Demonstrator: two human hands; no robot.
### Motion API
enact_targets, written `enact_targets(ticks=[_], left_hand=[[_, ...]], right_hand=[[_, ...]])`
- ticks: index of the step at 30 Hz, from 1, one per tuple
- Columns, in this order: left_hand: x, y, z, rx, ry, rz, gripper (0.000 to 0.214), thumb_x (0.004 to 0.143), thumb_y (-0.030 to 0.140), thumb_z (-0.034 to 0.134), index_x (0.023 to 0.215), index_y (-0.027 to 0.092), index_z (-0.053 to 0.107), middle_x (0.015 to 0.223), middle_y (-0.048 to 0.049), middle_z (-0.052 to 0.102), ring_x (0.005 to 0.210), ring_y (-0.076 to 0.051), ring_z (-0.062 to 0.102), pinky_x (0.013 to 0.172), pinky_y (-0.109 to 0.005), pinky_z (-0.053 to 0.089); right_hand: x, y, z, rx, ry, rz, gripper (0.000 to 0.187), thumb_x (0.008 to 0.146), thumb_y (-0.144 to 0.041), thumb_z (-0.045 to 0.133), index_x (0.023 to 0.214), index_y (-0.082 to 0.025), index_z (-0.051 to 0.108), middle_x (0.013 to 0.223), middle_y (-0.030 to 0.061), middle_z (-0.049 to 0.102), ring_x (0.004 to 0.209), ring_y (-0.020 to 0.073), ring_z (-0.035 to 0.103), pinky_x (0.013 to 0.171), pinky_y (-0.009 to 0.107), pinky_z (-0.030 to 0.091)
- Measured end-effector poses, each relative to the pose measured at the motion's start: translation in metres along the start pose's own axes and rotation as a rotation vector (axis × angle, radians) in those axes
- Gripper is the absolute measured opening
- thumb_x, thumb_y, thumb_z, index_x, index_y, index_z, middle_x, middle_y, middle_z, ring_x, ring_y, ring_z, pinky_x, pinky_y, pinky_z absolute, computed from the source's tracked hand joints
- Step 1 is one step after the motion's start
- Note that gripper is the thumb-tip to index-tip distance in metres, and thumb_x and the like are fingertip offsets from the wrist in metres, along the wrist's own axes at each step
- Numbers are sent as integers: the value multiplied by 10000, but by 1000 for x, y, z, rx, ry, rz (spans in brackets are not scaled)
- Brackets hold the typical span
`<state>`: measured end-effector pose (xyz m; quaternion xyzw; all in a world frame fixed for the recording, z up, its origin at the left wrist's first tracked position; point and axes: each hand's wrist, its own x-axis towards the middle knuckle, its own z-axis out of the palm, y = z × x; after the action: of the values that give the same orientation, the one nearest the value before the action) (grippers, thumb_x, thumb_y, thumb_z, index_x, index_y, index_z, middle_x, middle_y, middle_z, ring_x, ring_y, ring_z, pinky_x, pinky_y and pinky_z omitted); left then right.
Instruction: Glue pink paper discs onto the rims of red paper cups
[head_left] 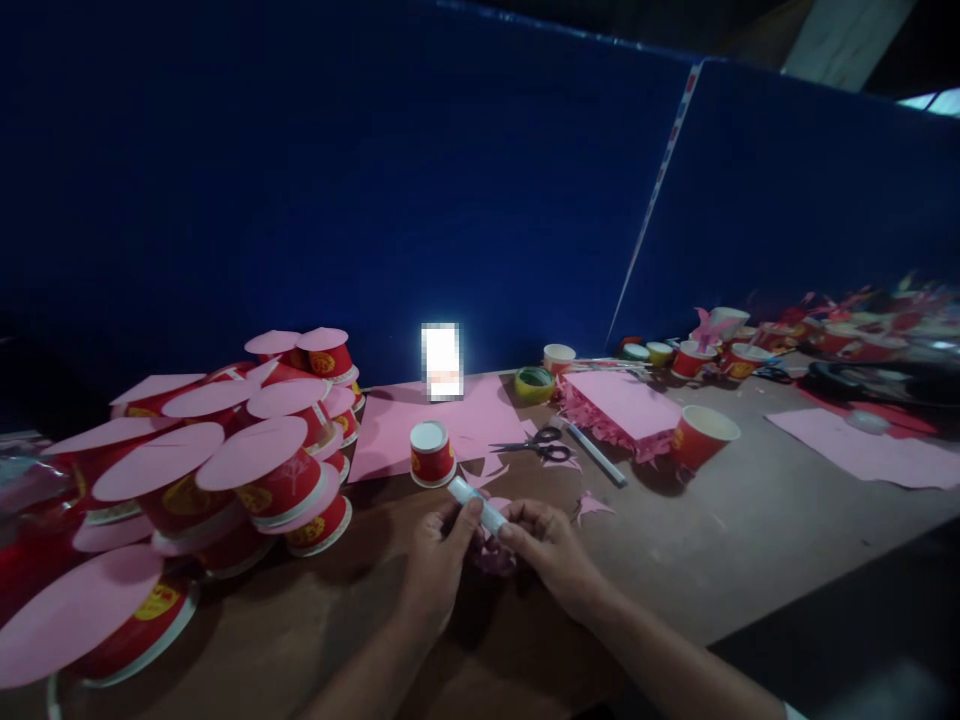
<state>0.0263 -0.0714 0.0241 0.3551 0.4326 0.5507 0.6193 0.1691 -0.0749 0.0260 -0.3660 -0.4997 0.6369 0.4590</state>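
Between both hands, in front of me, is a short white tube (489,515) that looks like a glue stick. My left hand (437,560) pinches its left half between thumb and fingers. My right hand (551,550) is closed on the lower right end. Cut pink paper (495,562) lies below the hands, partly hidden by them. Just beyond, a red paper cup (433,460) stands upside down with its pale base up. Black-handled scissors (536,447) rest behind my right hand, and a star-like pink scrap (594,505) lies to its right.
Stacked red cups with pink paper discs (210,400) fill the left. Behind the hands are a pink sheet (390,420), a tape roll (535,385), a box cutter-like tool (596,455), a pink paper stack (622,405) and a tilted red cup (701,440). A blue partition (300,180) bounds the table.
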Motion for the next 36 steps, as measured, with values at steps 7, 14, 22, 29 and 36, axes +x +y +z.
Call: enact_targets(ticks=[7,14,22,29,36], left_hand=[[-1,4,2,-36,-88,-31,297,677,418,716,705,129,656,482,76,432,437,-41,368,473,-177,339],[0,15,-7,335,-255,121,369,775,435,606,1011,159,665,635,10,585,562,-98,508,539,-220,404],[14,18,-30,1194,-305,675,199,827,190,519,922,206,693,963,-49,696,912,-182,606,819,-320,464],[18,9,-32,1306,-479,682,255,844,186,510,1036,198,677,1044,-68,697,977,-199,585,870,-357,462],[18,7,-30,1346,-450,636,235,850,194,518,1014,208,686,1076,-59,686,1007,-207,563,888,-364,447]], right_hand=[[-6,-7,3,-650,39,-484,589,699,-273,754,1238,-254,519,1014,44,653,859,179,616,763,286,500],[-14,-14,-1,-622,428,-662,295,840,-186,555,1132,-219,588,1063,70,653,953,202,615,825,313,498],[-32,-31,-24,-498,350,-373,167,837,-302,576,945,-180,612,847,41,651,721,160,611,617,247,505],[-31,-29,-20,-1041,68,-386,149,851,-250,527,960,-186,606,853,46,674,727,161,607,715,268,470],[-22,-33,-10,-1303,-69,-433,140,854,-229,526,959,-191,610,924,77,684,842,191,625,754,278,449]])
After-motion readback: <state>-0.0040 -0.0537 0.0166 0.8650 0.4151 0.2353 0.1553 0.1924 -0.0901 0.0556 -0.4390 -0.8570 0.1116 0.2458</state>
